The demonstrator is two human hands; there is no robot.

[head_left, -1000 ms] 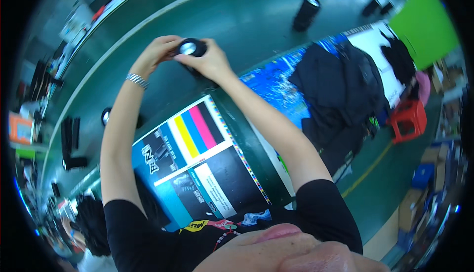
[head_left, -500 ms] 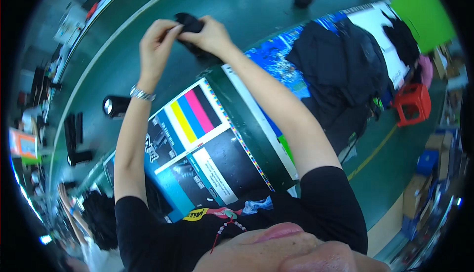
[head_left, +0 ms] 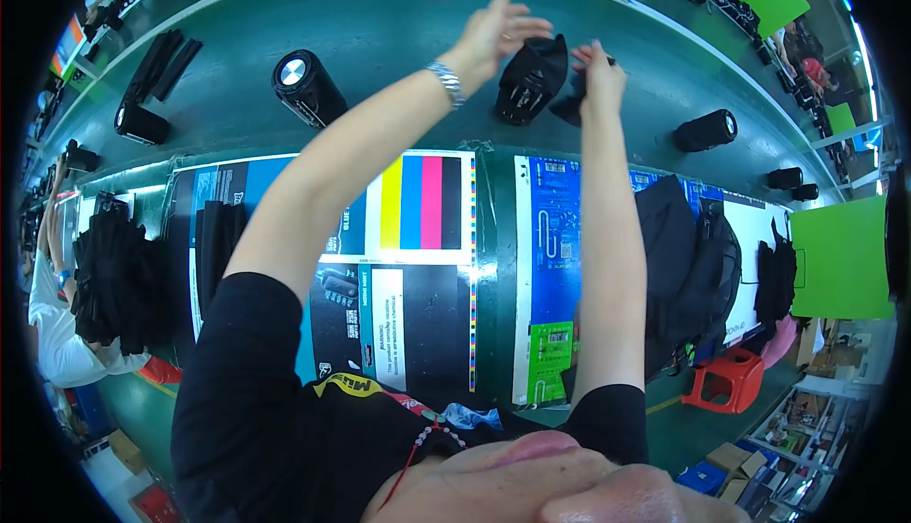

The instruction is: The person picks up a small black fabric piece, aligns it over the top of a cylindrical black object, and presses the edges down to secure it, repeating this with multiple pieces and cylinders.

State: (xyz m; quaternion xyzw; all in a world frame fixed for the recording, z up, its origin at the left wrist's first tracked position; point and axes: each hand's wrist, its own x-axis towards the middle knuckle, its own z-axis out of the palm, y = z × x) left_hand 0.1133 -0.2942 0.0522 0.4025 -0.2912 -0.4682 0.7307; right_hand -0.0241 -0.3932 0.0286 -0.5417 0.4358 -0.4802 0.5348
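My left hand (head_left: 495,37), with a metal watch on its wrist, is open with fingers spread. It is just left of a black cylinder (head_left: 528,91), which looks like a portable speaker with black cloth rising over its upper end. On the other side, my right hand (head_left: 602,84) has its fingers curled on a piece of black cloth (head_left: 569,105) hanging by the cylinder. Part of that cloth is hidden by the fingers.
Black speakers stand at left (head_left: 308,88), far left (head_left: 142,124) and right (head_left: 707,130) on the green bench. Printed sheets (head_left: 441,205) cover the near side. Black cloth piles (head_left: 119,267) lie at both sides. A red stool (head_left: 723,382) stands at right; another person's arm (head_left: 55,210) reaches in at left.
The view has turned. My hands, earlier together at the black cloth, are now apart on either side of the cylinder; the left has opened.
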